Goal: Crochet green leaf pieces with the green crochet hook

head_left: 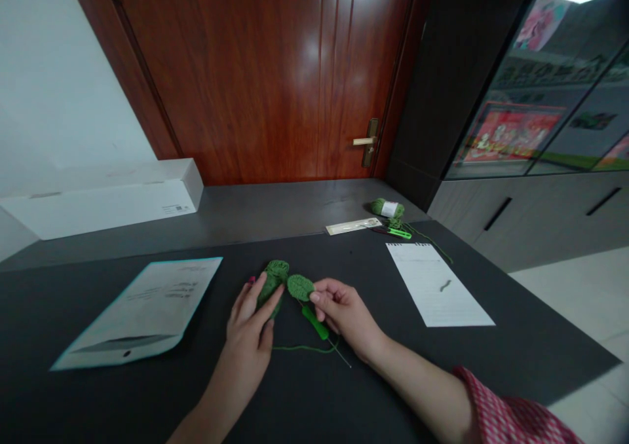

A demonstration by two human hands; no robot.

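Observation:
My left hand (250,316) presses down over a rounded green crocheted piece (278,270), fingers and thumb around it; its lower part is partly hidden. Between the thumb and fingers of my right hand (341,306) is the edge of a small oval crocheted piece (300,287), also green, close beside the first. A crochet hook with a green handle (315,323) lies slanted on the dark table under my right hand, its thin metal shaft pointing toward me. A strand of green yarn (304,348) runs across the table near the hook.
At the back right are a skein of green yarn (381,207), a pale strip-shaped packet (351,226) and a bright green tool (399,233). Lined paper (422,280) lies right, with a short yarn piece on it. A translucent pouch (147,306) and a long white box (103,198) are left.

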